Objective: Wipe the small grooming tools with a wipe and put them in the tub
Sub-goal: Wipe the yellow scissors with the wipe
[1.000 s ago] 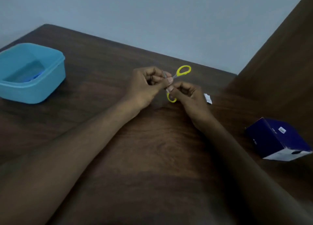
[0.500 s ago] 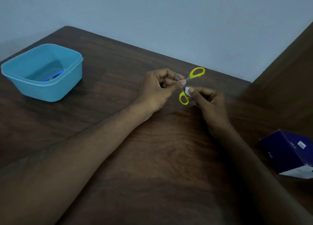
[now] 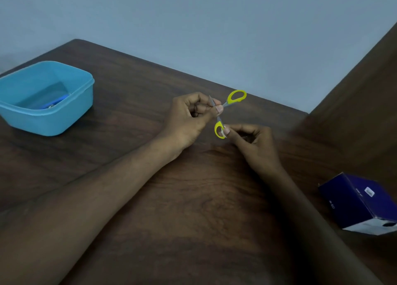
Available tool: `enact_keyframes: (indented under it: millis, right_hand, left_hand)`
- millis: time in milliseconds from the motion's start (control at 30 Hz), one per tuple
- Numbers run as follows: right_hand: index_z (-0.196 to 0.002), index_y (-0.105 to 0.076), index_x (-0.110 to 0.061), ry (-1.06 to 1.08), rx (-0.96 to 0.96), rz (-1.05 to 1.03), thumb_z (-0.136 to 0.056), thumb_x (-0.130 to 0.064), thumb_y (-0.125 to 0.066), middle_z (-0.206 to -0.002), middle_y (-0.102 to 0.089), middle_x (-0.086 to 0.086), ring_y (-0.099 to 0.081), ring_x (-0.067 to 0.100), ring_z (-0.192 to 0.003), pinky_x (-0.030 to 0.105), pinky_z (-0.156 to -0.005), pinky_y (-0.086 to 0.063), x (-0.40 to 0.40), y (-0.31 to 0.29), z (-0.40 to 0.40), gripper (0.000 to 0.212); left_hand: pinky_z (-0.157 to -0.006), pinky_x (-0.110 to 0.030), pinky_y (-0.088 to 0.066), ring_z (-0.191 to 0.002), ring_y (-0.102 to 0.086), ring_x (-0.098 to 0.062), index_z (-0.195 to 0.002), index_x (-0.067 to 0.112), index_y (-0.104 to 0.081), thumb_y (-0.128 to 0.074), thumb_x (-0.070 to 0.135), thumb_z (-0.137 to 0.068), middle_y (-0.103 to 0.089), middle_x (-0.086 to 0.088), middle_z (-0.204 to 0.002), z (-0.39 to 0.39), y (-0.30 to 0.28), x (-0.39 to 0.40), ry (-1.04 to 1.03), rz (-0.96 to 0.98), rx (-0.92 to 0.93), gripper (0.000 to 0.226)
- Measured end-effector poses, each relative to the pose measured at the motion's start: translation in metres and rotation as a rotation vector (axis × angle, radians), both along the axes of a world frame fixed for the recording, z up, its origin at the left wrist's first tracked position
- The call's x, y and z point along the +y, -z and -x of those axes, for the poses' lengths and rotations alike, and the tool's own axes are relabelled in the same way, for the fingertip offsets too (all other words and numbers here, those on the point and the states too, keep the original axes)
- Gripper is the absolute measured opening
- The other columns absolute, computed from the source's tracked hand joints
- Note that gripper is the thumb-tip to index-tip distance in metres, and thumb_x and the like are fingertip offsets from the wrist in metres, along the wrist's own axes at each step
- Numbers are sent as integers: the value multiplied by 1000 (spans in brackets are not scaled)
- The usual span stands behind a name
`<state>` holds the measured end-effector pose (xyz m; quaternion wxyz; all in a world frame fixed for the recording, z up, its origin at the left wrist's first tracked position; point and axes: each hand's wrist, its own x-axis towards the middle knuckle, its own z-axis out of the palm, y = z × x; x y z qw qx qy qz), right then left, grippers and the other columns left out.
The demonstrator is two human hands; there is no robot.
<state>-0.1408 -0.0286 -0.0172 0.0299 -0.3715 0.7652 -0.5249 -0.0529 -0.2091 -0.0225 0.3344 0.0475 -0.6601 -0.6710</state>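
Observation:
Small scissors with yellow handles (image 3: 236, 97) are held spread open above the dark wooden table. My left hand (image 3: 193, 117) pinches them at the metal blades near the pivot, fingers curled. My right hand (image 3: 253, 140) pinches the lower yellow handle loop (image 3: 218, 130) with a bit of white wipe under the fingertips; most of the wipe is hidden. The light blue tub (image 3: 71, 117) stands at the far left of the table, with a blue-handled tool (image 3: 56, 102) lying inside it.
A dark blue box (image 3: 363, 201) with a white end lies on the table at the right. A brown wooden panel (image 3: 365, 104) rises along the right side. The table's far edge meets a pale blue wall.
My right hand has slid from the pivot down to the lower yellow handle loop. The left hand keeps its pinch on the blades. The camera view shifted slightly.

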Motion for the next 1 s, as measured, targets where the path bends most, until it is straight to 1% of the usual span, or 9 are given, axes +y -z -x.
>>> enact_keyframes:
  millis: [100,200,367,467,633,733,833,933,1000]
  right_hand:
    - [-101,-84,-10,-17,-16,101,-96,-15,-77,-95,-83,-4,-72,2,-90,22,-80,-55,-6,-1,-4,9]
    - [-101,-82,-9,-36,-15,76,-96,-12,-76,-91,-83,-6,-71,-1,-85,17,-79,-54,-7,-1,-6,9]
    - [-102,-81,-14,-79,-55,-19,-96,-26,-77,-96,-83,4,-74,14,-92,42,-85,-58,0,-2,-1,14]
    - [-99,-76,-12,-128,-37,-94,-99,-27,-72,-94,-78,12,-67,14,-87,40,-80,-52,6,-7,-2,16]
    - [-101,-73,-14,-161,22,-129,-103,-26,-66,-95,-74,15,-65,21,-87,56,-82,-53,6,-4,-4,14]
    - [-101,-74,-14,-153,9,-103,-104,-24,-64,-96,-79,0,-71,14,-93,40,-82,-55,3,-8,-8,14]
    - [-102,-74,-13,-126,-38,-24,-103,-22,-65,-105,-82,0,-74,8,-101,19,-84,-52,5,-13,-8,14]
    - [-101,-74,-10,-83,-129,56,-99,-28,-66,-105,-82,4,-74,10,-99,26,-80,-52,5,-14,-9,20]
    - [-101,-75,-9,-54,-178,106,-98,-30,-66,-104,-82,8,-71,11,-93,31,-76,-52,5,-15,-8,23]
  left_hand:
    - [-70,-14,-50,-71,-70,2,-84,8,-75,-82,9,-92,-80,5,-91,-1,-2,5,47,36,6,11]
    - [-68,-13,-49,-71,-70,0,-77,18,-71,-82,7,-92,-81,3,-93,-1,-2,4,47,24,25,21]
    - [-67,-14,-48,-68,-65,4,-84,11,-76,-83,9,-91,-80,7,-90,2,-1,2,18,21,30,10]
    - [-67,-16,-50,-69,-68,3,-87,5,-78,-84,9,-90,-81,7,-91,2,1,6,24,48,29,8]
    - [-69,-20,-54,-74,-73,-2,-87,9,-78,-84,11,-90,-82,7,-92,0,2,7,38,84,24,7]
    - [-71,-22,-52,-75,-72,-3,-85,10,-76,-84,12,-91,-83,3,-96,-1,-2,6,18,6,24,10]
    - [-69,-14,-48,-72,-67,2,-82,11,-74,-83,10,-91,-82,3,-99,-1,-7,10,27,-77,32,13]
    - [-73,-15,-49,-78,-69,-2,-84,11,-76,-84,13,-90,-82,3,-99,-2,-8,12,32,-134,51,10]
    - [-72,-12,-48,-77,-67,0,-87,14,-78,-84,14,-90,-80,9,-86,-2,-9,11,25,-162,67,7]
